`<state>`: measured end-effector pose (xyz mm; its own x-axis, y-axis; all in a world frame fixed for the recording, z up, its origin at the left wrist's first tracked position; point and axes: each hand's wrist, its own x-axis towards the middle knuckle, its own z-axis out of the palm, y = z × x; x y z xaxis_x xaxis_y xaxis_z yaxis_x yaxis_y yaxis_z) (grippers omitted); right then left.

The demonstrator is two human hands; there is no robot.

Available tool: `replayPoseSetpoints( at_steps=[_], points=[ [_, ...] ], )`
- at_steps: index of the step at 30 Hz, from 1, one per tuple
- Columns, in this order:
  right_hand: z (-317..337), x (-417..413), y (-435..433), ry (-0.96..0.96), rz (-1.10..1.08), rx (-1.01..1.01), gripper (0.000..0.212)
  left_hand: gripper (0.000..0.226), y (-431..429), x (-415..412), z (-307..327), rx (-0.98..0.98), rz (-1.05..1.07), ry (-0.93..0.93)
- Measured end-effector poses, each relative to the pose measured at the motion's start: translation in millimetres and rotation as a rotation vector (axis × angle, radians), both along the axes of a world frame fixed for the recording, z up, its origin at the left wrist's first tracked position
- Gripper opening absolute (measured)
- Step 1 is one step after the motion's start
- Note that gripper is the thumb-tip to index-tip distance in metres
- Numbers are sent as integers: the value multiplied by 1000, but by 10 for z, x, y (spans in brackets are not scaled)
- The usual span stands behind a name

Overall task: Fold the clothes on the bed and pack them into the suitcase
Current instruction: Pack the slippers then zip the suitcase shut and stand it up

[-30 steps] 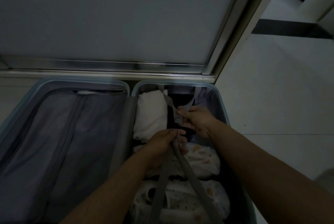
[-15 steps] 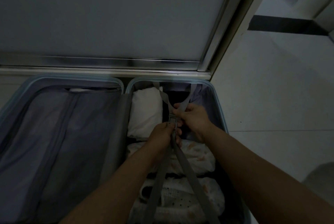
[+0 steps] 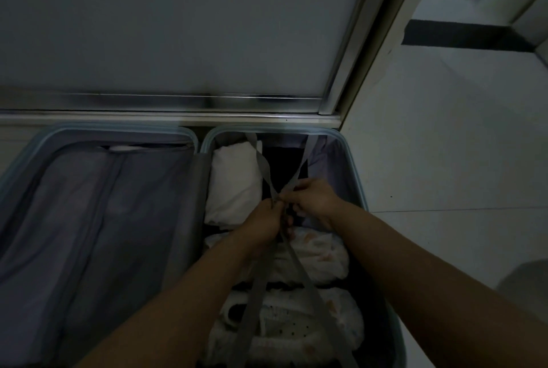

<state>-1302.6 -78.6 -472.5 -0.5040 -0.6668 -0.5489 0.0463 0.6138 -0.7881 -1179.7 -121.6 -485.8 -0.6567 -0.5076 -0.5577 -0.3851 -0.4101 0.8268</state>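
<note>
Head view: A person leans over a pale-blue suitcase [image 3: 267,128] lying open on the tiled floor [image 3: 444,145], its far edge just beside the metal track [image 3: 178,99] of a grey sliding panel [image 3: 178,26]. The room is dim.

The folded clothes are packed in the case's right half. A white folded garment [image 3: 234,183] sits at the far left of that half, with a dark garment [image 3: 281,160] beside it. Nearer the person lie a white garment with faint orange print [image 3: 320,255] and a white dotted knit [image 3: 284,326]. The left half is covered by a lilac-grey fabric divider [image 3: 103,219].

The grey straps [image 3: 299,266] run from the corners of the right half and cross in an X over the clothes. Both hands meet at the crossing, touching or nearly so. The left hand [image 3: 264,223] has its grip curled tight round the two near lengths where they come together. The right hand [image 3: 314,197] holds the two far lengths in a narrow pinch at the same spot. Fingers hide the join itself, so it cannot be told whether a buckle there is fastened. Both bare forearms reach in from the lower edge, above the packed garments.
</note>
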Motion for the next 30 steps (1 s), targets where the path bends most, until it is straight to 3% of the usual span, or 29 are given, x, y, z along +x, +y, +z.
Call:
replayPoseSetpoints(
  at_steps=[3, 7, 9, 13, 15, 21, 25, 30],
  points=[
    [10, -30, -27, 222, 3, 41, 20, 22, -99, 106, 17, -154, -147, -122],
    [259, 77, -171, 490, 16, -76, 31, 5, -337, 274, 258, -21, -31, -60],
    [387, 230, -323, 510, 78, -139, 29, 22, -473, 440, 390, -105, 18, -119],
    [459, 733, -697, 436, 361, -165, 20, 20, -778, 1012, 564, -326, 11, -205],
    [439, 1068, -857, 426, 476, -169, 17, 21, -969, 1418, 608, -538, -65, -310],
    [353, 1868, -1290, 489, 768, -81, 29, 25, -1434, 2602, 613, -810, -197, -603],
    [216, 1864, -1525, 783, 804, 14, 36, 31, -1739, 2824, 355, -889, -182, -600],
    [81, 1385, -1836, 1164, 774, 18, 35, 45, -1980, 2341, 110, -1031, -264, -503]
  ],
)
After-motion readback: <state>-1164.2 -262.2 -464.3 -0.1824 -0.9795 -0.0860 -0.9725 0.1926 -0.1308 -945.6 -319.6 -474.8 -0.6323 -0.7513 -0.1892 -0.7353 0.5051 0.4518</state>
